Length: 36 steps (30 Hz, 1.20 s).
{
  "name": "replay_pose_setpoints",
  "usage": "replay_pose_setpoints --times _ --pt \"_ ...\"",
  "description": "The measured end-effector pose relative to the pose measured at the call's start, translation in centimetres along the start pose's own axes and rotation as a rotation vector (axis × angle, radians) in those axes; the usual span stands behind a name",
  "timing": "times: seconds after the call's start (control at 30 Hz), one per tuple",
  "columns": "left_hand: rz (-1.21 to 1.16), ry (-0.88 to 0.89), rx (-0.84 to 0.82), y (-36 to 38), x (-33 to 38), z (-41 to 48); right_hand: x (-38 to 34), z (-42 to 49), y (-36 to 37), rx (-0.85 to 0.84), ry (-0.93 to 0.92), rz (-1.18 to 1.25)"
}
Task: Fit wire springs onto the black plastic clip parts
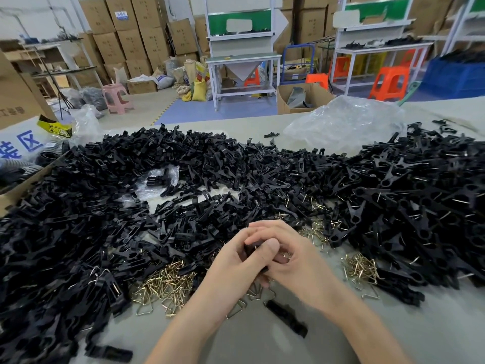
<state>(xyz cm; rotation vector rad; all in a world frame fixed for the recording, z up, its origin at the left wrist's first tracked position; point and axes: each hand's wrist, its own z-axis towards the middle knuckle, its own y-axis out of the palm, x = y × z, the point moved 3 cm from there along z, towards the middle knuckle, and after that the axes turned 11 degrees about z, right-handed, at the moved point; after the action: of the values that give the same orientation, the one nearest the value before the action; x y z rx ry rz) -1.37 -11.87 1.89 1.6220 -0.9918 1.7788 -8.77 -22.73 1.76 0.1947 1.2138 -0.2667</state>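
My left hand (231, 261) and my right hand (296, 258) meet at the table's middle, fingers curled together round a black plastic clip part (252, 249) that is mostly hidden between them. A glint of wire shows by my right fingers; whether it sits on the part I cannot tell. Brass-coloured wire springs (165, 285) lie heaped just left of my wrists, and another spring heap (360, 266) lies to the right. A huge pile of black clip parts (183, 179) covers the table beyond my hands.
Clips with wire fitted are piled at the right (420, 206). One black part (287, 317) lies loose between my forearms. A crumpled clear plastic bag (346, 122) sits at the back right, a cardboard box (15, 190) at the left edge.
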Motion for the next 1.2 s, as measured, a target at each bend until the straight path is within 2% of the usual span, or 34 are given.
replay_pose_setpoints --times 0.07,0.13,0.2,0.27,0.33,0.4,0.57,0.67,0.8,1.2 --pt "-0.084 0.01 -0.035 0.3 0.2 0.0 -0.2 0.2 -0.9 0.096 -0.01 -0.038" --pt "-0.127 -0.006 -0.018 0.4 0.2 0.0 -0.9 0.5 -2.9 0.319 -0.078 -0.005" --pt "-0.114 -0.006 0.021 0.3 0.3 -0.1 -1.4 0.3 -5.9 0.605 -0.144 0.208" --pt "-0.104 0.023 0.069 0.1 0.4 -0.3 -0.8 0.3 -7.9 0.767 -0.065 0.488" --pt "-0.096 0.066 0.132 -0.3 0.6 -0.4 0.3 0.5 -8.2 0.758 0.042 0.588" --pt "0.069 0.119 0.249 -0.8 0.5 -0.6 0.9 0.7 -7.2 0.683 0.111 0.509" --pt "0.989 0.222 0.659 -3.9 0.3 -0.4 1.8 0.9 -5.1 0.503 0.176 0.287" --pt "1.243 0.111 0.701 -5.9 -0.2 0.3 2.0 0.9 -4.6 0.47 0.204 0.204" --pt "1.18 -0.051 0.562 -7.4 -0.9 1.5 2.1 0.8 -4.3 0.444 0.204 0.139" --pt "1.179 0.069 0.603 -7.2 -1.0 1.3 2.2 0.8 -4.3 0.426 0.195 0.069"
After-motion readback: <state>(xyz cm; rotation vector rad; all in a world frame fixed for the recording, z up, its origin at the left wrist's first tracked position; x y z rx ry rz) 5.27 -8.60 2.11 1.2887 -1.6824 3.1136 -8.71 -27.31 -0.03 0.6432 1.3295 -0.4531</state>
